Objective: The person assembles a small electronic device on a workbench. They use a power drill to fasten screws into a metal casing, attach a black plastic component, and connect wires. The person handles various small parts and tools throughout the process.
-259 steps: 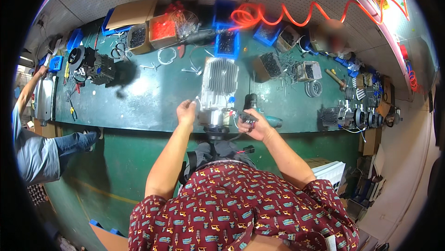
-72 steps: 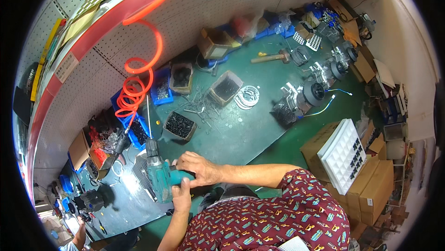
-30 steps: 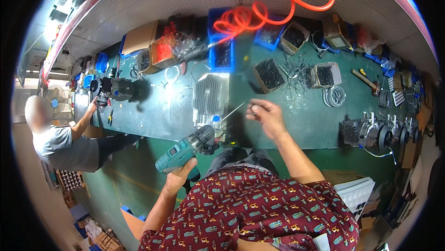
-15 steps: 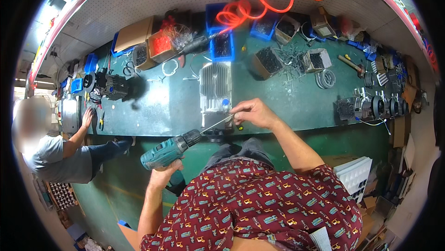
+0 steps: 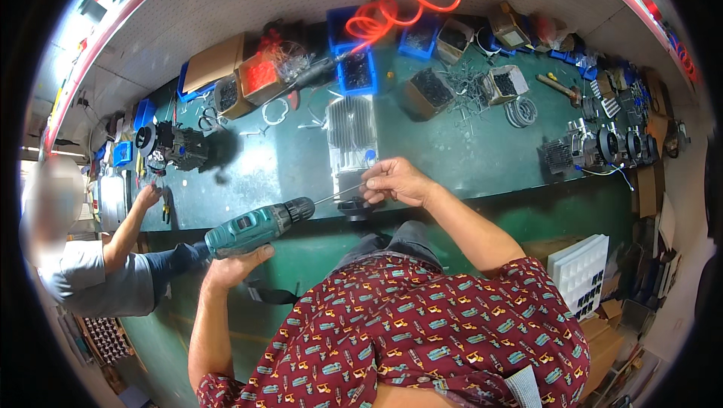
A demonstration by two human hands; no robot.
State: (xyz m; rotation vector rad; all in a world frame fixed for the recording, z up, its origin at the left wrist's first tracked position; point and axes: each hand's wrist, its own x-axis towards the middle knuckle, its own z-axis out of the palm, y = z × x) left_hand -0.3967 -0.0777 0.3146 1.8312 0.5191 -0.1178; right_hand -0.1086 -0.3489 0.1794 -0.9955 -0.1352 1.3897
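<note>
My left hand (image 5: 239,263) is wrapped round the handle of a teal and black cordless drill (image 5: 252,229), level and pointing right. A long thin driver bit (image 5: 337,195) runs from its black chuck to my right hand (image 5: 399,182). The right thumb and fingers pinch the bit's far end; whether a small screw is also between them I cannot tell. Just behind the bit, a grey finned motor (image 5: 351,126) lies on the bench. It has a blue round piece (image 5: 370,155) near its front and a black end part (image 5: 354,208) at the bench edge.
Blue bins (image 5: 357,73), cardboard boxes (image 5: 429,92) of small parts and loose long bolts (image 5: 471,95) line the green bench's back. A coiled red air hose (image 5: 380,20) hangs above. Motors stand left (image 5: 177,144) and right (image 5: 602,141). Another person (image 5: 98,272) works at the left.
The drill and my left hand have moved left and slightly up, and the drill sits more level. My right hand has shifted a little left, fingers still at the bit's end.
</note>
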